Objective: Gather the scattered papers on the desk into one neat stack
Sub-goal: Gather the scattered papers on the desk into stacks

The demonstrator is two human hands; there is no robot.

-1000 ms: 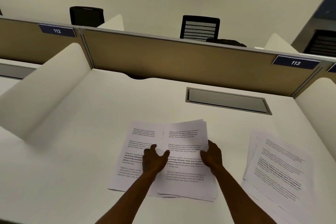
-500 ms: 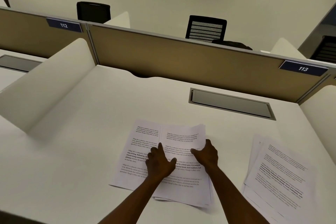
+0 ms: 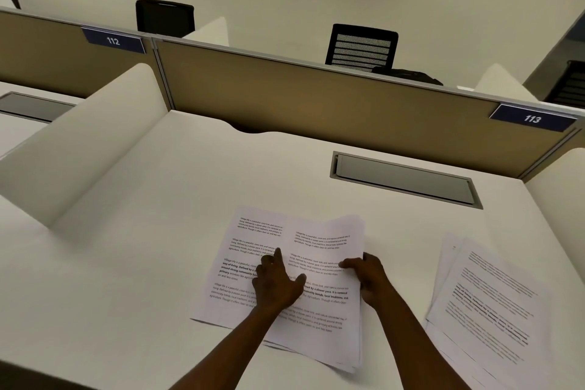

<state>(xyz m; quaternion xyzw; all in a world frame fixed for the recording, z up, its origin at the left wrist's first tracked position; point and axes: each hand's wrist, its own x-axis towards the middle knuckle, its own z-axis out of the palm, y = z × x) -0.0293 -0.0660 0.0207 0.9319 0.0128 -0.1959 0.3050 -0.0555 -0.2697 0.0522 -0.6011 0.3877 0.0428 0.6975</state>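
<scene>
Left hand (image 3: 277, 283) lies flat, fingers spread; right hand (image 3: 368, 279) curls closed.

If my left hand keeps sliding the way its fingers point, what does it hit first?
Only more of the printed sheet under the left hand, then bare desk; eventually the tan back partition, as far as depth shows.

This is an open-plan office or study hall with numbered cubicle seats. A white worktop (image 3: 158, 231) is fenced by a tan partition panel (image 3: 316, 104) and curved white side dividers (image 3: 79, 142). Blue seat labels read 112 (image 3: 113, 40) and 113 (image 3: 532, 119). A cable hatch (image 3: 402, 179) is set into the surface, and black mesh office chairs (image 3: 361, 46) stand beyond.
</scene>
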